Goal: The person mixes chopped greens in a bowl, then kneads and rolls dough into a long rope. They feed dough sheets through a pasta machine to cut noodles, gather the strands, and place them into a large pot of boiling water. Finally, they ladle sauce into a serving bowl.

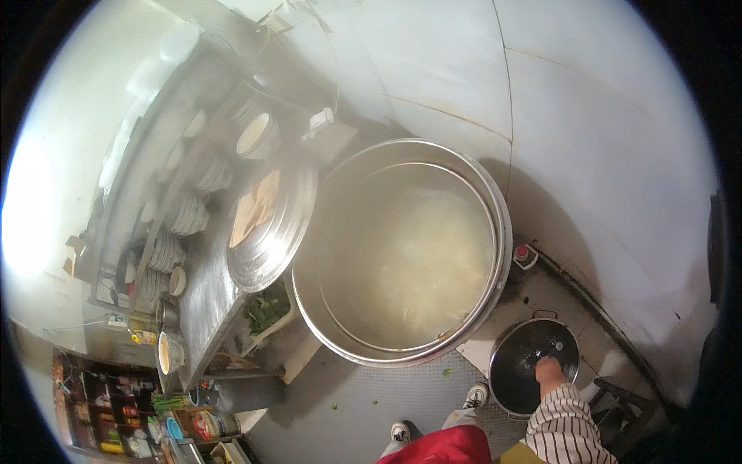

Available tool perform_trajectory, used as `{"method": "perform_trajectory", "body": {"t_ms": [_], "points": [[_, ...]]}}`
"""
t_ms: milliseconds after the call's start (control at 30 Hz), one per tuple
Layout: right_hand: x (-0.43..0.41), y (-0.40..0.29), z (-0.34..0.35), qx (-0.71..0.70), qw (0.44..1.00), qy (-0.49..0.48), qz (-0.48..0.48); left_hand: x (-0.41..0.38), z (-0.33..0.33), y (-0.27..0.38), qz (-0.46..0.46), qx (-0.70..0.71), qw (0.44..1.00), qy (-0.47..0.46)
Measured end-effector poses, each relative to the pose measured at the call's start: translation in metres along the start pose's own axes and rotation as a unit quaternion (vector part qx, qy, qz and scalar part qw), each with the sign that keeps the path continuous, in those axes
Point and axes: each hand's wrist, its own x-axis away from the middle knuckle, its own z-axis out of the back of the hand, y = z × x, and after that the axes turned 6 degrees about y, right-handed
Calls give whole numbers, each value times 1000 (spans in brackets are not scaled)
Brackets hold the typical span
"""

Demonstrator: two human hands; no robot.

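Observation:
Steam rises from a large round metal pot [406, 261] of pale, cloudy liquid in front of me. My right hand [546, 371], below a striped sleeve, reaches over a smaller wide pot with a dark round lid or interior [513, 368] on the floor at the lower right. Whether the fingers hold a lid knob there cannot be made out. My left hand is out of view. Beside the big pot, a round metal lid [278, 232] rests on the steel table with a folded tan cloth [255, 209] on it.
The steel table [211, 301] carries stacked bowls [188, 214] and a large white bowl [255, 136]. Leafy greens [266, 310] lie in a container below. A red-capped bottle [522, 253] stands by the wall, and a dark stool [623, 400] is at the lower right.

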Motion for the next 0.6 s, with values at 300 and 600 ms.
{"method": "perform_trajectory", "body": {"t_ms": [300,600], "points": [[237,-35,23,-121,980,79,-140,-62,-28,-71,-304,-335,891,-29],[352,-116,70,-221,923,55,-309,-205,-20,-63,-261,-109,959,31]]}}
